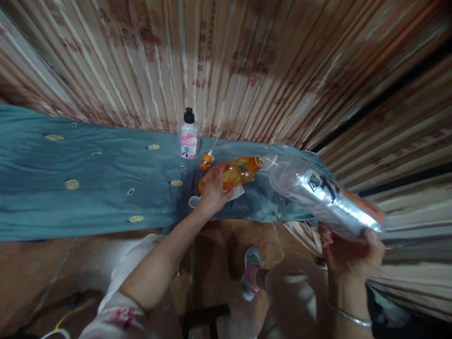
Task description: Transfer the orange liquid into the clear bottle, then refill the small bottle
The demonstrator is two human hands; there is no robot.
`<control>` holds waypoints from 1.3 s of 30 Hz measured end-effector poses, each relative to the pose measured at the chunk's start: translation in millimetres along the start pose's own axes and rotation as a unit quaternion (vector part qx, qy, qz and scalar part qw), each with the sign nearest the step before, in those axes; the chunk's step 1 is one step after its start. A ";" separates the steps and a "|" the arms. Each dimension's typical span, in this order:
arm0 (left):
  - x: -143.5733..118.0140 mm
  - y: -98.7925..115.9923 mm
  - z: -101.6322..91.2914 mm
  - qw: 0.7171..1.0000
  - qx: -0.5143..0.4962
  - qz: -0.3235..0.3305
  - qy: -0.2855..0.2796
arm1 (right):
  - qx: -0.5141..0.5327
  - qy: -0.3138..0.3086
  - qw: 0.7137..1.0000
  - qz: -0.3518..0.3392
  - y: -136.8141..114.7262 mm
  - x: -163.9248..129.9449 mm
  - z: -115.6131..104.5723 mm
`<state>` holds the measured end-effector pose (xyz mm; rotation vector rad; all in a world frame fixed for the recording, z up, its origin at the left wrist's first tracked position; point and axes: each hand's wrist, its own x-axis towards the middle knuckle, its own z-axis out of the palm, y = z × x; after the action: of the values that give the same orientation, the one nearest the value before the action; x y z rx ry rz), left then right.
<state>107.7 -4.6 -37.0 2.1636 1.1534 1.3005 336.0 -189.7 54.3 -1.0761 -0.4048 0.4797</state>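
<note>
Head view, looking down over a bench draped in teal cloth (88,188). Left hand (213,188) closed around small orange bottle (237,172), held tilted just above the cloth, neck pointing right. Right hand (351,252) gripping base of large clear plastic bottle (318,190), lying nearly level, labelled in black and orange, mouth turned left. Mouths of both bottles meeting, touching or almost so, over right end of cloth. Orange pump nozzle (205,162) with white tube resting on cloth just behind left hand. White pump bottle (189,136) with black cap and pink label standing upright near rear edge, before striped curtain (247,61). Small clear cup (194,201) on cloth just beside left wrist. Grey shoe (250,273) on brown floor below, between both forearms. Thin bangle (349,316) around right wrist.
</note>
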 end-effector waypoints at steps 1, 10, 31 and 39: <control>0.0 0.1 -0.3 1.000 -0.002 0.000 -0.001 | 0.001 0.003 1.000 0.001 0.2 0.2 -0.1; 0.4 2.3 -1.6 1.000 -0.006 -0.004 -0.002 | 0.004 -0.005 1.000 0.010 0.1 0.7 0.5; 0.1 2.5 -1.5 1.000 -0.002 -0.007 -0.011 | -0.007 -0.014 1.000 0.006 -0.4 0.1 0.0; -0.7 3.2 -2.2 1.000 0.002 0.001 -0.002 | -0.002 -0.026 1.000 0.004 -1.7 0.0 -0.3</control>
<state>107.1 -7.3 -34.1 2.1705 1.1542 1.2958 336.5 -190.6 55.7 -1.0715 -0.4469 0.5146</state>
